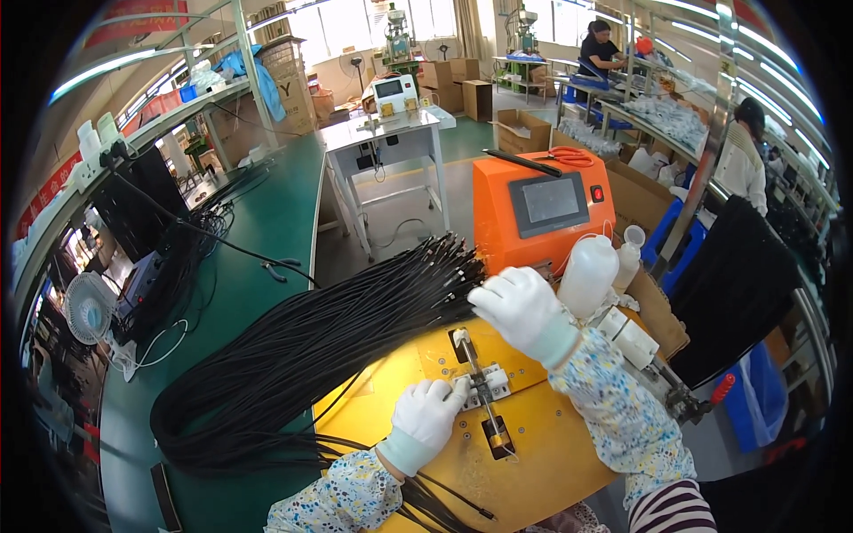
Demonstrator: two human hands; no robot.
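Observation:
My left hand, in a white glove, rests at the left side of a small white clamping fixture on a yellow plate. Its fingers are bent and pressed together, and what they pinch is hidden. A metal rod crosses the fixture between two dark slots. My right hand, also gloved, is raised beyond the fixture, closed beside the metal-tipped ends of a thick bundle of black cables. Whatever it holds, if anything, cannot be made out. One loose cable end lies on the plate below my left hand.
An orange machine with a screen carries red-handled pliers. White plastic bottles and a toggle clamp with a red handle stand right. On the green table lie cutters; a small fan stands left. Other people work far right.

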